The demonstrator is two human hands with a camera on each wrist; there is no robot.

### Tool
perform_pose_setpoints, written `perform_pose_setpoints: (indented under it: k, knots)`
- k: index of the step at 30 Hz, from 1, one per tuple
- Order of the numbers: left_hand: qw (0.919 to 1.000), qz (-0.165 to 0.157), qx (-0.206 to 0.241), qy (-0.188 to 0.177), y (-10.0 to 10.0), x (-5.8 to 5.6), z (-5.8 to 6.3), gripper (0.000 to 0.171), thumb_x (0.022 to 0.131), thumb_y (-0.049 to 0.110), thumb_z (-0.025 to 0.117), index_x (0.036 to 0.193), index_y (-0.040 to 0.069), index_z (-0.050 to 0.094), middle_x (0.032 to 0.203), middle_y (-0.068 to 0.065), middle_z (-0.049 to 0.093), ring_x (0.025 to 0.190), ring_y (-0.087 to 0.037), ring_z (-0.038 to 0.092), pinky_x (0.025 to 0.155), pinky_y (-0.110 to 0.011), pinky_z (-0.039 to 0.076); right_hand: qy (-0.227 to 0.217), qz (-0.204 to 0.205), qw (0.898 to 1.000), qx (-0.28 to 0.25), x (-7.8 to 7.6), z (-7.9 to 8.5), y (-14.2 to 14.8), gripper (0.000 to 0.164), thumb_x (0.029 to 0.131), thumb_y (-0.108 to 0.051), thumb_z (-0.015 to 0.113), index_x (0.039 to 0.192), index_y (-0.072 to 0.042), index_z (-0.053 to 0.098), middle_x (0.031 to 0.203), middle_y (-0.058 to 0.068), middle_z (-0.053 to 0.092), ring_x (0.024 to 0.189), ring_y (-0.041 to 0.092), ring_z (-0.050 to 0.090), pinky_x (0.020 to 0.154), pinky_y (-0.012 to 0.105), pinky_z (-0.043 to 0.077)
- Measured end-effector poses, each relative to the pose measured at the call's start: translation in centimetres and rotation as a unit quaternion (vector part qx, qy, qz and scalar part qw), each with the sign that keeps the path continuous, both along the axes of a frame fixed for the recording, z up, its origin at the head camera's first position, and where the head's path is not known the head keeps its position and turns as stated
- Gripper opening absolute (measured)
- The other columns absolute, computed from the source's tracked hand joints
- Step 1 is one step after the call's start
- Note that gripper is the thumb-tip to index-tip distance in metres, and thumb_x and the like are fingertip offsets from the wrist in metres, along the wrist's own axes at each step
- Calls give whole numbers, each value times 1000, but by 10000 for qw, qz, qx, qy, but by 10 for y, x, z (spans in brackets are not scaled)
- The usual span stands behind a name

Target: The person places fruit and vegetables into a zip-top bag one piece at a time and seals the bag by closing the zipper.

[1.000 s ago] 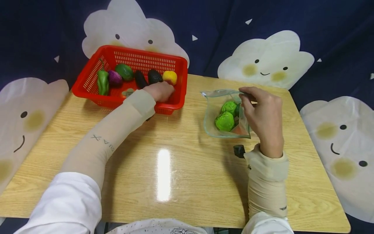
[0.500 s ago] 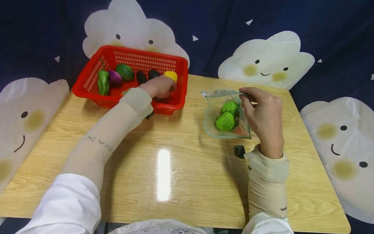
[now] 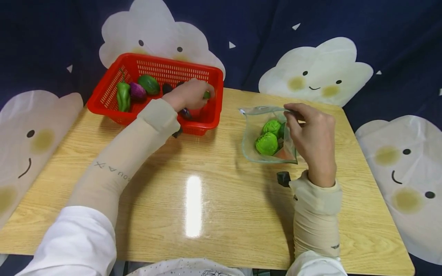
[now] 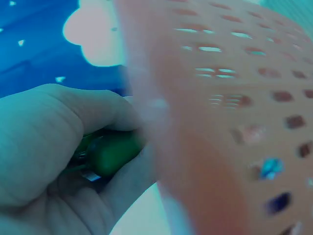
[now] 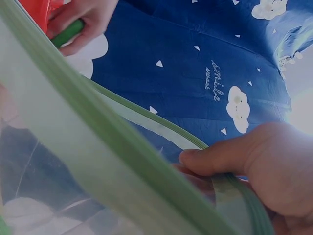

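Note:
My left hand grips a smooth green vegetable over the right part of the red basket. Only the vegetable's rounded end shows past the fingers, and its kind cannot be made out. In the right wrist view, the same green end pokes out between thumb and fingers. My right hand pinches the top edge of a clear zip bag, keeping its mouth apart. Inside the bag sit bright green leafy-looking balls, a darker green piece and something orange-brown at the bottom.
Inside the basket lie a green pepper, a purple onion-like bulb, a dark green oval fruit and a dark purple eggplant-like piece. The basket's perforated wall rises close beside my left hand. A cloud-print curtain hangs behind the wooden table.
My left hand has risen up and slightly right inside the basket, with the green vegetable now showing in its grip. My right hand and the bag stay put.

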State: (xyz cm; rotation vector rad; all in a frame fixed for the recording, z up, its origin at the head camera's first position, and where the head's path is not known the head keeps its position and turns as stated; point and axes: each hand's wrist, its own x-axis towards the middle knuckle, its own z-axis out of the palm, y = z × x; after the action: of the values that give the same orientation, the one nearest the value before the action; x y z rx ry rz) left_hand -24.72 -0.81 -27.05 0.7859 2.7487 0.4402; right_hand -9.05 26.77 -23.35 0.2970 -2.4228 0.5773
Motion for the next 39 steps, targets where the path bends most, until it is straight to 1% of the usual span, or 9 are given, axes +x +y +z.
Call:
perform_pose_setpoints:
  k: [6,10,12,17,19,22,28,35,39]
  knots:
    - [9983,-283,227,462,7,11,16,36,89,15,53,125,15,56,120,-5,56,97,-23,47,86,-35,43,35,-3,10000,7,0,0,0,19,88,-17,58,100,-9,71,89,8,70,75,16,67,66,32,54]
    - [9957,-464,430,681,13,25,28,35,90,15,49,124,15,57,122,-3,56,93,-23,47,88,-34,40,11,-46,10000,19,0,0,-1,19,89,-17,58,100,-9,71,88,9,70,73,17,67,65,33,54]
    - [9950,-489,500,714,16,33,34,35,90,15,48,124,17,56,121,0,57,87,-22,47,82,-32,39,-5,-94,10000,19,1,0,-1,21,89,-18,58,102,-8,71,87,11,70,69,18,67,64,34,53]
    - [9907,-651,797,890,25,55,46,36,90,16,46,124,21,55,90,1,61,59,-22,46,59,-28,39,-1,-260,9996,111,3,1,-3,22,90,-18,57,103,-7,70,83,12,70,64,20,66,59,35,51]
    - [9885,-771,882,952,28,63,50,35,90,17,46,124,21,55,86,2,61,55,-21,44,56,-27,37,13,-296,9994,156,4,1,-4,22,90,-17,57,103,-7,71,83,13,70,64,21,65,57,35,49]
    - [9835,-989,1061,1081,33,74,54,33,90,17,49,122,20,57,83,4,61,53,-19,43,53,-26,37,32,-321,9992,217,5,1,-5,22,90,-16,56,103,-7,71,84,13,70,64,21,65,56,34,47]
    - [9699,-1435,1477,1298,40,91,56,28,89,16,53,116,17,60,64,1,53,46,-17,41,47,-25,35,48,-333,9991,244,5,1,-6,22,89,-16,56,103,-8,71,84,12,70,63,20,64,54,29,41]
    - [9586,-1953,1533,1395,47,108,58,25,88,16,54,113,16,62,86,4,62,53,-14,44,53,-23,38,107,-272,9993,213,4,1,-5,22,90,-17,55,102,-9,71,85,11,70,65,20,65,55,26,42]
    - [9541,-2311,1412,1278,53,116,59,27,89,16,53,115,17,60,85,3,62,53,-15,43,55,-23,39,112,-230,9995,165,4,1,-5,21,89,-16,56,101,-8,71,86,12,70,68,21,67,57,31,47]
